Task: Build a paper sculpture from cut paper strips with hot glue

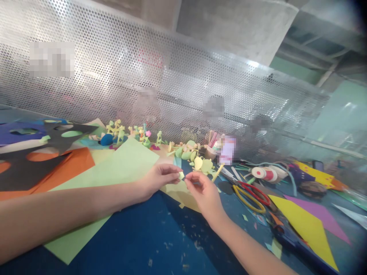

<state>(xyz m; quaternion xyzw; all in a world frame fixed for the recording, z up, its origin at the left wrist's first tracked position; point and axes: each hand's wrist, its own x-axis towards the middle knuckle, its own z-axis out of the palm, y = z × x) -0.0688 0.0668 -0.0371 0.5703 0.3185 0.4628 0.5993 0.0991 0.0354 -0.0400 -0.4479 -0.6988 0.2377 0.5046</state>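
Observation:
Between the thumb and fingers of my left hand point(160, 178) is a small pale yellow-green piece of paper point(181, 175). My right hand point(205, 193) is close beside it, thumb and forefinger pinched together; whether anything lies between those fingertips I cannot make out. Both hands are above a pale yellow paper sheet point(187, 199) on the blue table point(160, 236). A large light green sheet point(120, 164) lies under and beyond my left forearm. Just past my hands are several cut pale yellow and green paper shapes point(198, 163).
Red-handled scissors point(259, 194) and yellow-handled scissors point(250, 204) lie at right, near a thread spool point(262, 173) and a yellow sheet point(304, 225). Small paper figures point(120, 133) stand at the back, before a perforated metal screen point(114, 76). Orange paper point(69, 168) lies at left.

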